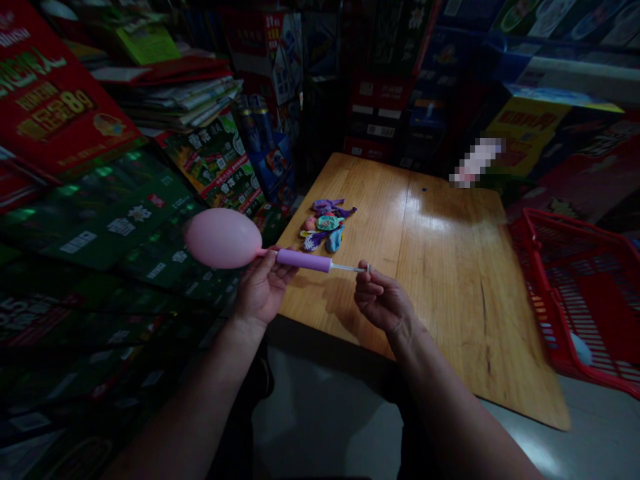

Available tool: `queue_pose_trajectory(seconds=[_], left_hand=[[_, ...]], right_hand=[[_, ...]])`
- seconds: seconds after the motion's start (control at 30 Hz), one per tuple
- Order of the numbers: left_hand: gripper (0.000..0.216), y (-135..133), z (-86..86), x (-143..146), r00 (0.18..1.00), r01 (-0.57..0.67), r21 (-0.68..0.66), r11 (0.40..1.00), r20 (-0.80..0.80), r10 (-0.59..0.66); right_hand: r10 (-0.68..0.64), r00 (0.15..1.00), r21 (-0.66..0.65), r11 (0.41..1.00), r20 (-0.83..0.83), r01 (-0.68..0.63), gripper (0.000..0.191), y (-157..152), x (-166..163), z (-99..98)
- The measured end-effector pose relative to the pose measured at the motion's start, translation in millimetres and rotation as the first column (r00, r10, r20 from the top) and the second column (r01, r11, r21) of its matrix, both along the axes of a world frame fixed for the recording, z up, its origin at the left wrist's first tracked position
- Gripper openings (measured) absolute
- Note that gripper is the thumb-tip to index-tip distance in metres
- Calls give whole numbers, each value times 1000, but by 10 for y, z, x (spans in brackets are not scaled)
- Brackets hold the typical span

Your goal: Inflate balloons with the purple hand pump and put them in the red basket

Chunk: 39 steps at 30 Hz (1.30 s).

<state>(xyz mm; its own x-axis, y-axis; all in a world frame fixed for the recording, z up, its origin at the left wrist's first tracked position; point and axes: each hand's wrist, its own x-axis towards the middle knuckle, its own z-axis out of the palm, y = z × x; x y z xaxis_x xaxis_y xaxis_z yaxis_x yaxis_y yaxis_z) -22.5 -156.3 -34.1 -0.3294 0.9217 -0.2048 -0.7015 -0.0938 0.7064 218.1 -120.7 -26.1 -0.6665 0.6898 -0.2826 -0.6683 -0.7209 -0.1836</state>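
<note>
A purple balloon pump (pixel 304 260) lies level between my two hands, above the table's near left edge. My left hand (pixel 265 287) is closed round the pump's nozzle end, where the neck of a pink balloon (pixel 223 238) fits on. The balloon is partly inflated and points left. My right hand (pixel 383 297) pinches the end of the pump's thin white rod (pixel 346 268), which is drawn part-way out. Just beyond the pump lies a small pile of limp, uninflated balloons (pixel 329 223) in purple, teal, blue and orange.
The wooden table (pixel 440 293) stands before me. A red plastic basket (pixel 590 300) with a pale rounded thing inside sits off its right side. Stacked green cartons (pixel 125 220) rise close at the left, near the balloon. More boxes (pixel 380 113) line the back.
</note>
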Motion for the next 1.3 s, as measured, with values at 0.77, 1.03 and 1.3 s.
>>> queue_pose_trajectory(seconds=[0.77,1.03,1.3], left_hand=[[18,-68,-5,148,998,60,13,998,-12,-60],[18,-21,33,-10,999,-14,27,1000,-35,14],[21,-91,-30,161,997,73,-4,997,-29,-73]], right_hand=[[29,999,-55,998,16,-28,12,-93,-176,-85],[-12,1000,-39,999,23,13,12,27,-19,4],[60,997,-49,997,49,-57,12,-129,-235,-95]])
